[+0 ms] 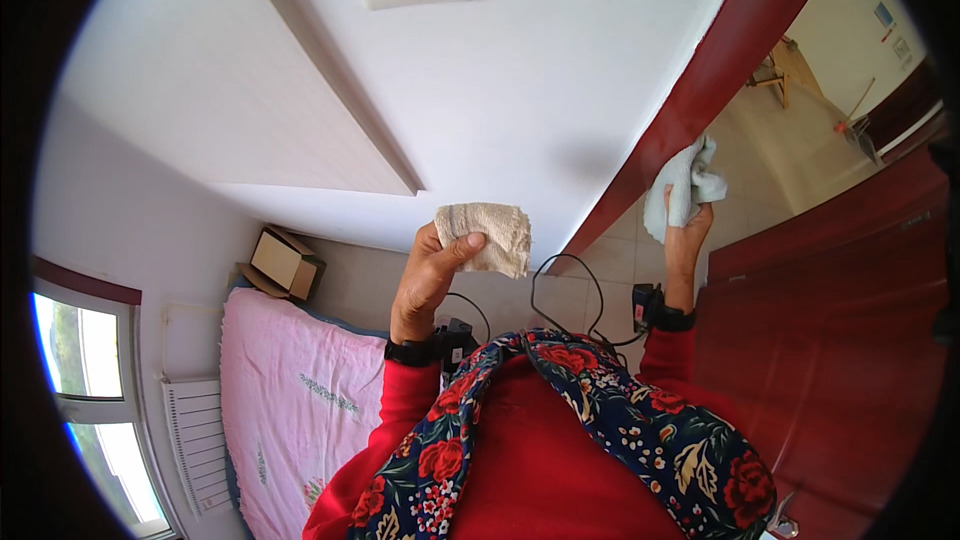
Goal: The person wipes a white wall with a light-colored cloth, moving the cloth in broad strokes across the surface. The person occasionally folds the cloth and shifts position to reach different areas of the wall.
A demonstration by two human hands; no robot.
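My left hand (431, 270) grips a folded beige cloth (495, 236) with a frayed edge, thumb on its near side, in front of the white wall (480, 112). Farther right, my right hand (691, 229) holds a crumpled pale blue-green cloth (682, 184) against or just in front of the dark red door frame (675, 112); whether the cloth touches it I cannot tell. Some right-hand fingers are hidden by the cloth. Black straps with small devices sit on both wrists, and a black cable (534, 292) loops between the arms.
A dark red door (817, 345) stands at the right, beside the doorway. To the left are a bed with a pink cover (300, 382), an open cardboard box (281, 262), a radiator (196, 442) and a window. Through the doorway, a dustpan (861, 139) and wooden furniture legs show.
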